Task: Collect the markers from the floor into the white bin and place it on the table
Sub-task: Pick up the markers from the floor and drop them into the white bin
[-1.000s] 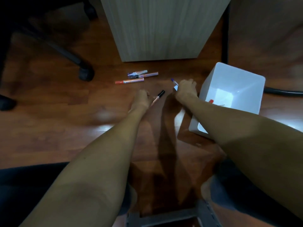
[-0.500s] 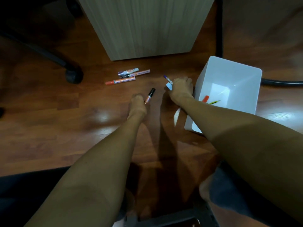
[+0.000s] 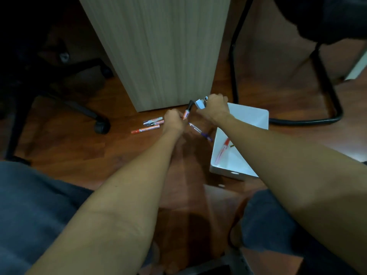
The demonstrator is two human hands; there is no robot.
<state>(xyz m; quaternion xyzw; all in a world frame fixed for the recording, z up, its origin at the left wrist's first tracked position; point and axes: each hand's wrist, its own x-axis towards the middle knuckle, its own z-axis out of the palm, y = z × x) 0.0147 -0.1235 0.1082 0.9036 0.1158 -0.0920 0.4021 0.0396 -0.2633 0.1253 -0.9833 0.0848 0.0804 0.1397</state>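
Note:
My left hand [image 3: 173, 121] is closed around an orange marker with a black cap [image 3: 188, 110] that points up and away. Just to its right, my right hand [image 3: 215, 107] grips a white and blue marker [image 3: 200, 102], right at the far left corner of the white bin [image 3: 248, 119]. The bin stands on the wooden floor and holds a red marker [image 3: 223, 149] and a thin green one. A purple pen [image 3: 199, 131] lies on the floor between my hands and the bin. Three more markers lie left of my left hand, among them an orange one [image 3: 145, 129] and a white one [image 3: 153, 121].
A light wooden cabinet panel [image 3: 158, 50] stands just behind the markers. An office chair's caster [image 3: 101, 126] and legs are at the left. A black tubular chair frame [image 3: 305, 121] curves behind the bin. My knees in dark trousers fill the lower corners.
Both hands have risen off the floor with their markers, and my right hand has moved toward the bin's corner. The view has tilted up, showing more cabinet and chair.

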